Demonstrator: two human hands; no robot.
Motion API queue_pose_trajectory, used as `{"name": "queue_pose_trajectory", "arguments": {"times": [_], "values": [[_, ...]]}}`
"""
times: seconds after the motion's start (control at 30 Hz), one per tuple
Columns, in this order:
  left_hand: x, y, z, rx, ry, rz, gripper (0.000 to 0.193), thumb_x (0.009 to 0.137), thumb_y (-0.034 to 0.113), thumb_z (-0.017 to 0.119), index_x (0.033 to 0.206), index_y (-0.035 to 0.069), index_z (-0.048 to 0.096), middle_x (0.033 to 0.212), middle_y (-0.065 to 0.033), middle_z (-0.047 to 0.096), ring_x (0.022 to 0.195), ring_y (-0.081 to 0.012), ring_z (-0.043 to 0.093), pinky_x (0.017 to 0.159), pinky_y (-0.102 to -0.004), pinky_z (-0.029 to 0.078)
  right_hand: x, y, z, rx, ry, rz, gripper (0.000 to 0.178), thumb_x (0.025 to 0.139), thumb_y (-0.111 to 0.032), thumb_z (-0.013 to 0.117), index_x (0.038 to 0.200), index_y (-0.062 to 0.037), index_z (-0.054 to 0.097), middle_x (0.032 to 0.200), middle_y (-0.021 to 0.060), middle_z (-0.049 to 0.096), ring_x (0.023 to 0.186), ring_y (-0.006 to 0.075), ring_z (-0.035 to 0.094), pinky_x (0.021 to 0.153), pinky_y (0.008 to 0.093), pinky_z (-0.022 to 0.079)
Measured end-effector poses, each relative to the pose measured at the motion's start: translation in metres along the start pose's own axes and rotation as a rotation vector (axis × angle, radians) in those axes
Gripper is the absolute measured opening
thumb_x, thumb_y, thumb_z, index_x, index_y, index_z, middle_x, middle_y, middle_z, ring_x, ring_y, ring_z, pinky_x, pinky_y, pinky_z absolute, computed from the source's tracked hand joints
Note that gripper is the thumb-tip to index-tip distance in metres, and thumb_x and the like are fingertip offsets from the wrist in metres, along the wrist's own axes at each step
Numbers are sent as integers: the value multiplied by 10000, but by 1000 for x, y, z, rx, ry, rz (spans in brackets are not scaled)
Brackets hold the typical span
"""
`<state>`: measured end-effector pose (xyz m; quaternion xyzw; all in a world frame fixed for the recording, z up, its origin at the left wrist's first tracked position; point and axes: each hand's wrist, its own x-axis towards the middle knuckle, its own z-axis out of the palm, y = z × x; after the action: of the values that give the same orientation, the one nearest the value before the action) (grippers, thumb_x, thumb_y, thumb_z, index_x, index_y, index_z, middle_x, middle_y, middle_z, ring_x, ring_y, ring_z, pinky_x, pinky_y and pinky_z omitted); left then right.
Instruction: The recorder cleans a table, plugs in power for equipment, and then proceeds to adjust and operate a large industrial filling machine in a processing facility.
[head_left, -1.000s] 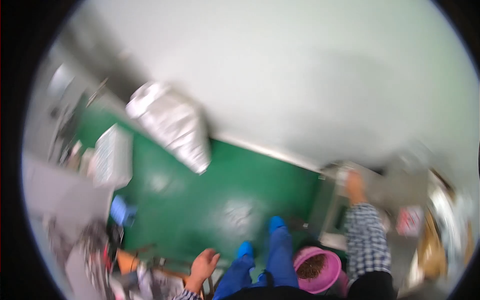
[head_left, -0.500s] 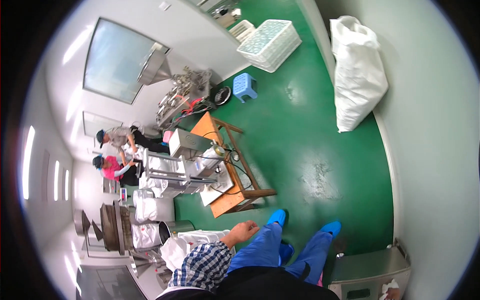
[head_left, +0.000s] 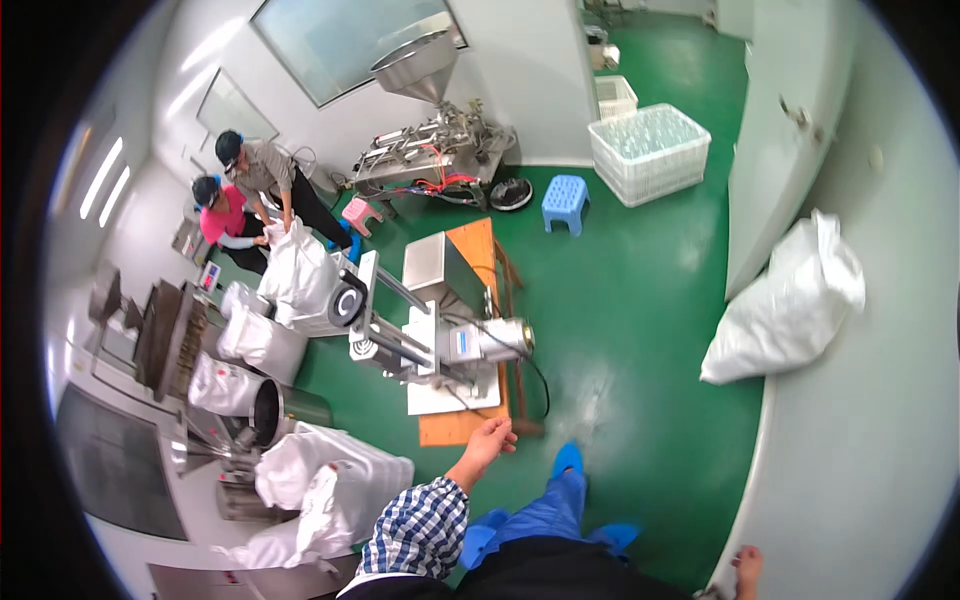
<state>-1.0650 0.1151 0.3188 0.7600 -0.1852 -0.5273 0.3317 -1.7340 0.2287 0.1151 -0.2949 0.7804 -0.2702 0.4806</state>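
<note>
My left hand [head_left: 488,443], in a blue-and-white checked sleeve [head_left: 415,525], reaches forward over the green floor. Its fingers are loosely curled together, and nothing shows in them. Nearest to it is the front end of a wooden table [head_left: 455,430]; in this picture the fingertips come close to the table leg, but they look apart from it. A metal machine [head_left: 440,345] with a motor and cables stands on that table. At the lower right edge, my right hand [head_left: 747,570] shows small and partly cut off beside the pale wall. Its fingers are too unclear to read.
White sacks [head_left: 290,485] and tubs stand at left. Two people [head_left: 265,180] handle a white sack [head_left: 300,270] further back. A blue stool [head_left: 566,200], a white crate [head_left: 650,165] and a hopper machine [head_left: 425,150] stand beyond. Another sack [head_left: 785,300] leans by the open door [head_left: 785,130].
My view has turned and moved forward, so the table and machine stand more upright in it. My feet have stepped. The steel cabinet at lower right has left view. One far sack now shows raised.
</note>
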Motion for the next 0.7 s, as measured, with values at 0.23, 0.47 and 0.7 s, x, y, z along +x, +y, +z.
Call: {"name": "queue_pose_trajectory", "arguments": {"times": [0.23,0.47,0.7], "values": [[87,73,-18,-281,-115,160,337,896,367,493,1086,89,512,853,-10,584,669,-74,542,586,-208,409,-17,-340,307,-280,-474,-528,186,837,-156,558,912,9,599,748,63,598,629,116,567,586,259,475],[94,63,-39,-394,-95,84,327,907,304,496,1082,28,520,842,-29,578,680,-89,531,633,-217,444,-80,-544,553,-620,-982,-1082,327,798,-256,588,1017,-13,590,969,165,585,889,289,578,797,345,453],[80,64,-43,-658,382,-47,302,910,272,503,1075,21,538,856,-46,589,696,-105,546,649,-226,464,-69,-558,718,-913,-1278,-1137,457,764,-349,624,1062,-8,563,1057,201,554,1011,368,503,865,409,420]]}}
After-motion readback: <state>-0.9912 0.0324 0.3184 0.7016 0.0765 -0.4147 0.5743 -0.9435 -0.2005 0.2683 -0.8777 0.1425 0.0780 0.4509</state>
